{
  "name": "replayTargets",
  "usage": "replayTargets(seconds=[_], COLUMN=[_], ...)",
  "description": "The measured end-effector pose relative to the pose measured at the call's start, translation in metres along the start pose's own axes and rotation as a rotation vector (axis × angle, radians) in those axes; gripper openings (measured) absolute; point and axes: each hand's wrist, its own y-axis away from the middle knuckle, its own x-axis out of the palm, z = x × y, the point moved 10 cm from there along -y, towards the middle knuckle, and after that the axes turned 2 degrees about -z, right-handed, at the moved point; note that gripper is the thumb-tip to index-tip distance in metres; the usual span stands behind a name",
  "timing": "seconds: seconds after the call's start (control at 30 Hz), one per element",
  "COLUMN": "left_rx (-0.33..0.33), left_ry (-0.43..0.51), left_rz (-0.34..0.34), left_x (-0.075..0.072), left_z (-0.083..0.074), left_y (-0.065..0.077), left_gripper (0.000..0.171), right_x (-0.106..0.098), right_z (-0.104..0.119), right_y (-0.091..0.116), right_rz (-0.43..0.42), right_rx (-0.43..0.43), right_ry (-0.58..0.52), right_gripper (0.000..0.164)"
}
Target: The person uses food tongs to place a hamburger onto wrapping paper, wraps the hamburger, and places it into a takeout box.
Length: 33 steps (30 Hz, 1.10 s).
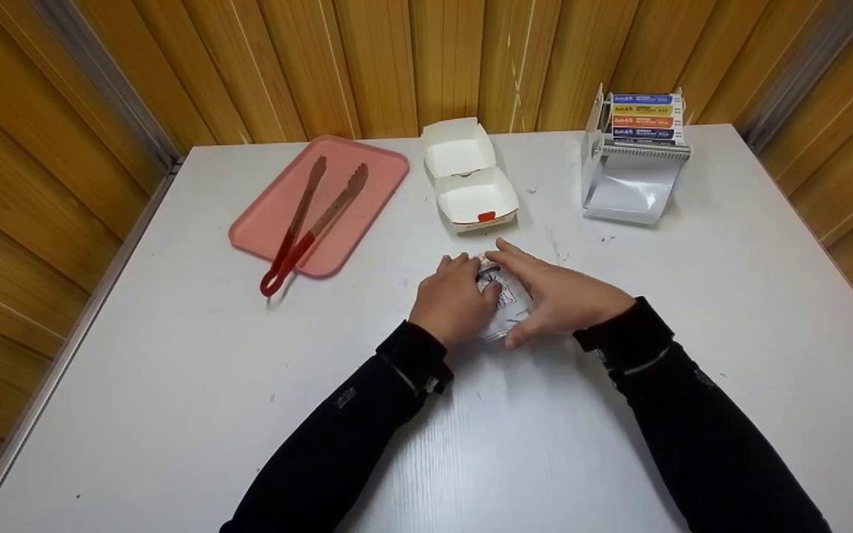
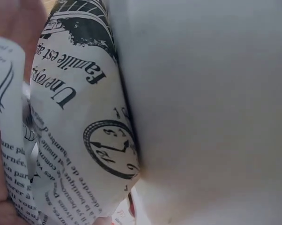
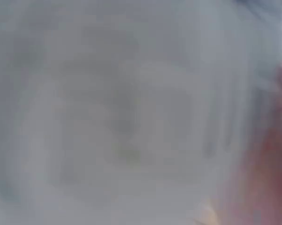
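A bundle in white paper printed with black lettering [image 1: 509, 311] lies on the table between the two hands. My left hand [image 1: 456, 300] holds its left side, with the thumb over the top. At the right side, my right hand [image 1: 563, 296] is spread with fairly straight fingers, its fingertips near the far end and its thumb by the near end. The left wrist view shows the printed paper [image 2: 85, 126] close up, with a clock drawing and a loose flap [image 2: 10, 117] by the fingers. What the paper wraps is hidden. Blur fills the right wrist view.
An opened white carton box [image 1: 477, 194] stands beyond the hands. Back left, red-handled tongs [image 1: 295, 255] lie on a pink tray [image 1: 249, 222], their handle end overhanging its edge. A dispenser with colored label strips [image 1: 635, 181] stands back right. Wood-look panels [image 1: 375, 66] enclose the white table [image 1: 175, 370].
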Motion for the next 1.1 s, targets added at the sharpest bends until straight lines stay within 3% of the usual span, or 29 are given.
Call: replayTargets(seconds=[0.13, 0.23, 0.3, 0.4, 0.5, 0.67, 0.87, 0.97, 1.1], left_rx=[0.016, 0.074, 0.113, 0.150, 0.188, 0.217, 0.249, 0.315, 0.352], left_ry=[0.049, 0.200, 0.290, 0.354, 0.296, 0.195, 0.156, 0.079, -0.044], left_rz=[0.042, 0.137, 0.205, 0.270, 0.277, 0.231, 0.166, 0.154, 0.166], left_x=[0.001, 0.003, 0.003, 0.001, -0.001, -0.001, 0.002, 0.003, 0.006], left_z=[0.000, 0.004, 0.010, 0.020, 0.023, 0.015, 0.004, -0.003, -0.007], left_y=[0.000, 0.002, 0.004, 0.007, 0.005, -0.002, -0.004, -0.003, -0.004], left_gripper=[0.064, 0.067, 0.068, 0.072, 0.083, 0.093, 0.084, 0.081, 0.085], right_x=[-0.004, -0.002, -0.001, 0.000, 0.000, 0.001, -0.001, -0.005, -0.015], right_z=[0.000, 0.000, -0.003, -0.007, -0.010, -0.013, -0.014, -0.018, -0.035], right_y=[0.002, -0.001, -0.003, -0.003, -0.003, -0.003, -0.003, -0.001, 0.004], right_rz=[-0.016, -0.030, -0.038, -0.032, -0.017, -0.027, -0.073, -0.063, -0.020], right_rx=[0.026, 0.040, 0.055, 0.084, 0.096, 0.088, 0.107, 0.138, 0.213], right_ry=[0.080, 0.164, 0.172, 0.143, 0.129, 0.114, 0.098, 0.081, 0.065], right_gripper=[0.101, 0.091, 0.087, 0.085, 0.084, 0.084, 0.086, 0.091, 0.103])
